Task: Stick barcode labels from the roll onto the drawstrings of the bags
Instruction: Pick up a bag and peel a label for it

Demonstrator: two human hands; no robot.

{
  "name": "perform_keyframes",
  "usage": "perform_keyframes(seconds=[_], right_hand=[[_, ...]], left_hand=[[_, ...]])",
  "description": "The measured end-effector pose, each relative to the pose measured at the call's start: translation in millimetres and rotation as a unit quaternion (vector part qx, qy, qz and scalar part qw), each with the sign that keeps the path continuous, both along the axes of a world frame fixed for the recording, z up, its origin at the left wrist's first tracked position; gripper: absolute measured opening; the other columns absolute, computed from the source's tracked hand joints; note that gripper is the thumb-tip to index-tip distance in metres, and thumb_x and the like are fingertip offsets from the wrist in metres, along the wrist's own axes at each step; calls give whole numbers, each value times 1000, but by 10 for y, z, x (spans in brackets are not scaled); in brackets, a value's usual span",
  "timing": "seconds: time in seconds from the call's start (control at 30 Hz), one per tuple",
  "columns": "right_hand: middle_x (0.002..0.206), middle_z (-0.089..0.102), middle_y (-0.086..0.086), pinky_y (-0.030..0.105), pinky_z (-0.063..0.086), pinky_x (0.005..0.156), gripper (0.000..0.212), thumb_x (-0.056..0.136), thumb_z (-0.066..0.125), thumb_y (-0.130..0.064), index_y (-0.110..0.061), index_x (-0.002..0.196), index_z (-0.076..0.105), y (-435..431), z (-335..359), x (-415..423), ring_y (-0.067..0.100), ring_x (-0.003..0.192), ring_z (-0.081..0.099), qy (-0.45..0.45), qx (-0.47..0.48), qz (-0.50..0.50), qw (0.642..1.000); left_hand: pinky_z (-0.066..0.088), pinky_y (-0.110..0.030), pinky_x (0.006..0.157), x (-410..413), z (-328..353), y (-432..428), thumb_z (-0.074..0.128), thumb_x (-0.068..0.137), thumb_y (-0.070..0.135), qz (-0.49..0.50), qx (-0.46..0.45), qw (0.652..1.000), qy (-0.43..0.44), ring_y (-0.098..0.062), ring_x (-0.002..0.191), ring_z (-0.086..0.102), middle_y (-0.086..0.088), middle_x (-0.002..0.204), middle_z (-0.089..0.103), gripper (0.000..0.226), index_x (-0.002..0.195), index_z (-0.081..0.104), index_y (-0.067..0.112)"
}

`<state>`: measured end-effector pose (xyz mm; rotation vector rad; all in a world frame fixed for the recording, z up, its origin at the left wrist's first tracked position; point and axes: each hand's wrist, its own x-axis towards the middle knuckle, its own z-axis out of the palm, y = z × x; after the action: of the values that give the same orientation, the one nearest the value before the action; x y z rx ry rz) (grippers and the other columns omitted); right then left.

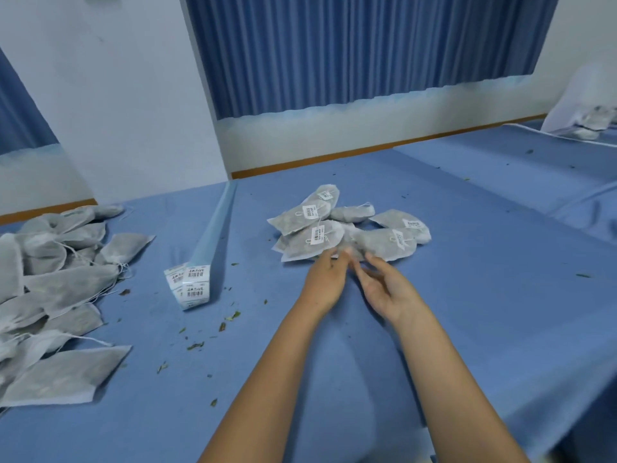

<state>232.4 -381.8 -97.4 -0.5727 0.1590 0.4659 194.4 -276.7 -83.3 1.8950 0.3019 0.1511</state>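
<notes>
Two hands [325, 279] [387, 290] touch a bag pile [377, 245] showing five barcode labels [317, 234].

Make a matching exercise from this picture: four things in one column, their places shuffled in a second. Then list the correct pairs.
1. labelled bags
2. unlabelled bags
3. label strip
4. curtain

A. far left of the table
B. behind the table
C. just ahead of the left hand and right hand
D. between the two bag piles

Pairs: 1-C, 2-A, 3-D, 4-B
</notes>
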Motion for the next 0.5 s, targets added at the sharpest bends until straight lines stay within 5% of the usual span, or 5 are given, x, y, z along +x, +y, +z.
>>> perform_keyframes(seconds=[0.1,0.23,0.4,0.5], right_hand=[[105,53,25,36,42,102,17,97,41,2,6,109,52,92,-28,-40,32,105,59,17,-17,29,999],[98,61,18,28,48,88,21,98,38,2,5,106,56,401,-61,-274,19,87,62,-10,-56,72,996],[85,67,10,22,55,70,28,95,37,7,-3,87,61,845,-92,-583,15,79,66,-31,-46,103,993],[82,67,11,20,55,68,27,92,39,11,0,84,62,1160,-104,-805,15,77,67,-80,-88,148,982]], left_hand=[[46,-40,101,-12,-100,11,46,101,35,24,-17,999,-15,-24,109,62,-10,118,66,29,109,60,11],[46,-17,75,-120,-149,98,51,99,27,44,0,998,-54,-13,87,62,2,90,68,21,92,67,16],[41,-10,86,-475,-175,429,46,97,10,73,118,986,-95,-5,96,61,2,104,70,29,98,75,12],[46,-17,83,-801,-173,797,46,96,12,83,149,980,-105,-5,91,63,4,98,69,29,93,75,15]])
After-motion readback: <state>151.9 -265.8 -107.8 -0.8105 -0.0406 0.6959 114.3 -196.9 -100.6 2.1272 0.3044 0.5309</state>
